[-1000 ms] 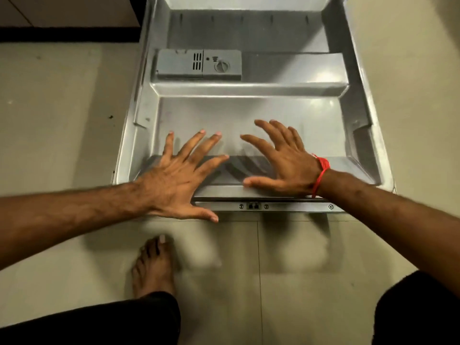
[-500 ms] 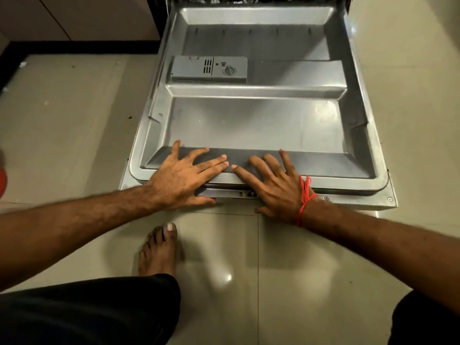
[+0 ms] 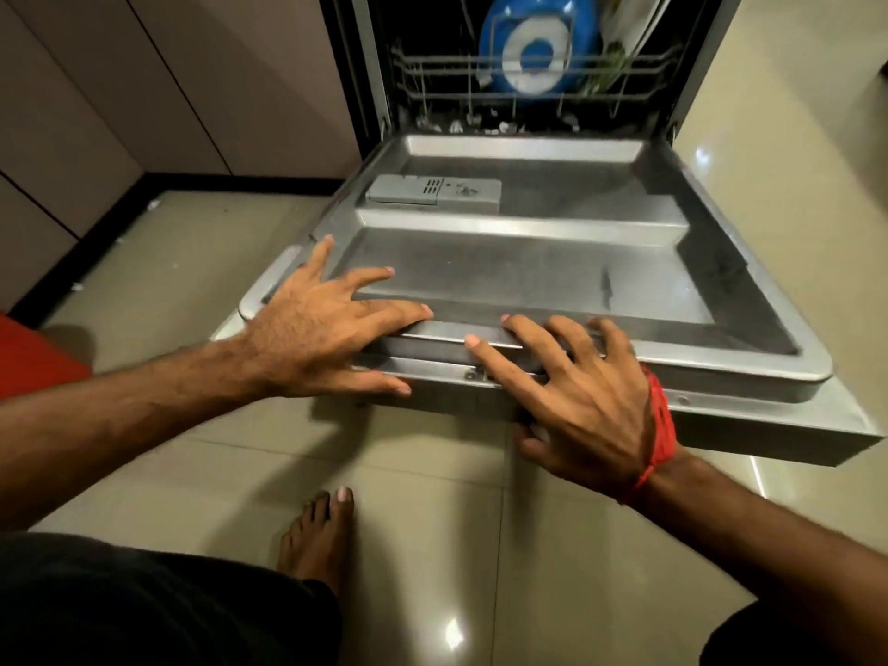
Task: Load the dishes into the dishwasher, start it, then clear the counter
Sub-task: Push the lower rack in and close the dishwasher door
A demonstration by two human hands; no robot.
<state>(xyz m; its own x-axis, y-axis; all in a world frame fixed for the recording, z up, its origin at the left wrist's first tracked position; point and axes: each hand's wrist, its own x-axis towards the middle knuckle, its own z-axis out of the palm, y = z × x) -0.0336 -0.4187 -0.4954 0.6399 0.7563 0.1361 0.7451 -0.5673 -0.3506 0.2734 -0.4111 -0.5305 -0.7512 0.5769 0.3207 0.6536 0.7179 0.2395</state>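
Gripping the near edge of the lowered dishwasher door, the left hand and right hand spread fingers over it, thumbs beneath; a blue plate stands racked far inside.

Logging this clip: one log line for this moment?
phase: closing door | left hand: grips front edge | right hand: grips front edge | rack: loaded
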